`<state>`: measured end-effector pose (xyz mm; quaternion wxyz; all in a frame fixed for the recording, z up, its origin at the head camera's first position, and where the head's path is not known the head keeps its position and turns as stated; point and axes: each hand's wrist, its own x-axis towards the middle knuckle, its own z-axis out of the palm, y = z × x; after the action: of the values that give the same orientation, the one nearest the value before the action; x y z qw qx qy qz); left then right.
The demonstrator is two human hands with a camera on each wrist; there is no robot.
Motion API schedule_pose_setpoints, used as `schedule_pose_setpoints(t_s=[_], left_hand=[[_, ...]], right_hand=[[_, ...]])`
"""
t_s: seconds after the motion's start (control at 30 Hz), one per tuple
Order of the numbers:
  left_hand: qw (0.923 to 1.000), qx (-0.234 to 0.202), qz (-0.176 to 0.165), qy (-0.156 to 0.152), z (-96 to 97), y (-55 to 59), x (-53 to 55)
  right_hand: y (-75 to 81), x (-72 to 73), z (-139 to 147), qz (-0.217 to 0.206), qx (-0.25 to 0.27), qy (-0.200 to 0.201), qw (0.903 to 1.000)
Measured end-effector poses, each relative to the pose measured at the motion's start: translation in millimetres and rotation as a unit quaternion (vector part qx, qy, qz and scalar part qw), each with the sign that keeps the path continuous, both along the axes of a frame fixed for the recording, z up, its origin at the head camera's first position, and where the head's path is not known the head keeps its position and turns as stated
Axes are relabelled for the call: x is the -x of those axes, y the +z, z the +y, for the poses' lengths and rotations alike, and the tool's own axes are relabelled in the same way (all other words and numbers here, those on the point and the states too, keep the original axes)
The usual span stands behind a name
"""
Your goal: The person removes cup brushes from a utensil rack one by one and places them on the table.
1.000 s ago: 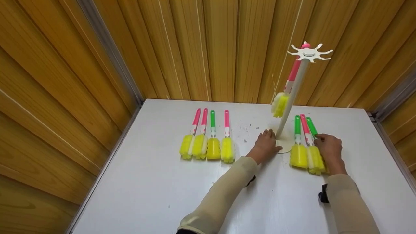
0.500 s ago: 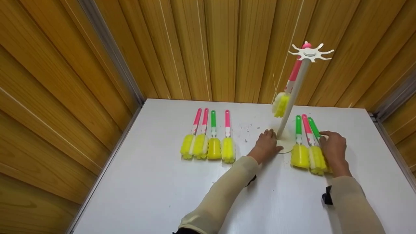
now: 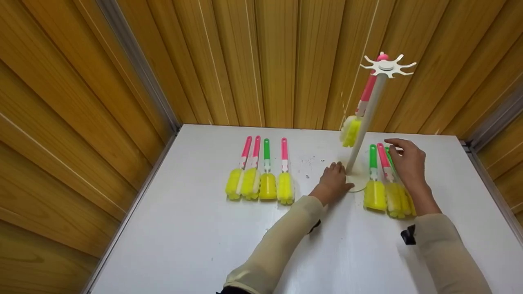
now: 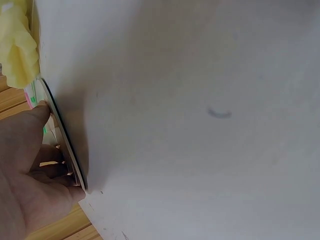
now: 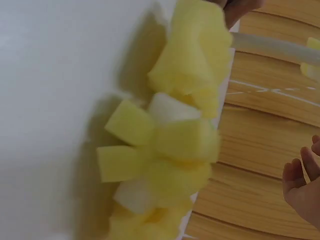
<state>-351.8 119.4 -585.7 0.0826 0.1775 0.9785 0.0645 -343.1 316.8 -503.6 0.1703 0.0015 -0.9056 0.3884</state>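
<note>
In the head view, my left hand [image 3: 333, 179] rests with extended fingers on the round base [image 3: 357, 184] of a white stand; the left wrist view shows thumb and fingertips along the base's rim. My right hand [image 3: 408, 163], fingers loosely bent, is over the handle end of a green-handled sponge brush [image 3: 390, 158], partly hidden behind it. Left of that brush lie a pink-handled brush [image 3: 384, 163] and another green-handled brush [image 3: 374, 196]. In the right wrist view, nothing shows between the fingers of the right hand [image 5: 305, 187]; yellow sponge heads [image 5: 182, 140] fill the middle.
A pink-handled brush [image 3: 351, 130] hangs from the stand's spoked top [image 3: 386, 66], behind the pole [image 3: 369, 114]. Several brushes lie in a row at left, among them a green-handled brush [image 3: 268, 185]. Wood-patterned panels [image 3: 278, 61] rise behind the white table [image 3: 171, 228].
My right hand has moved up from the right-hand green brush's lower handle toward its far end, coming higher over it. The left hand has stayed on the base.
</note>
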Motion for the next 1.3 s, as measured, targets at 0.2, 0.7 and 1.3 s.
schedule_pose_setpoints(t_s=[0.2, 0.7, 1.3], left_hand=[[0.9995, 0.027, 0.013, -0.009, 0.9, -1.0, 0.1], [0.9998, 0.016, 0.008, -0.001, 2.0, -4.6, 1.3], [0.9999, 0.012, 0.010, 0.005, 2.9, -1.7, -0.8]], right_hand=[[28.5, 8.2, -23.4, 0.041, 0.040, 0.023, 0.9981], [67.6, 28.3, -42.5, -0.019, 0.125, 0.087, 0.9881], [79.9, 45.6, -50.1, -0.003, 0.301, 0.190, 0.9347]])
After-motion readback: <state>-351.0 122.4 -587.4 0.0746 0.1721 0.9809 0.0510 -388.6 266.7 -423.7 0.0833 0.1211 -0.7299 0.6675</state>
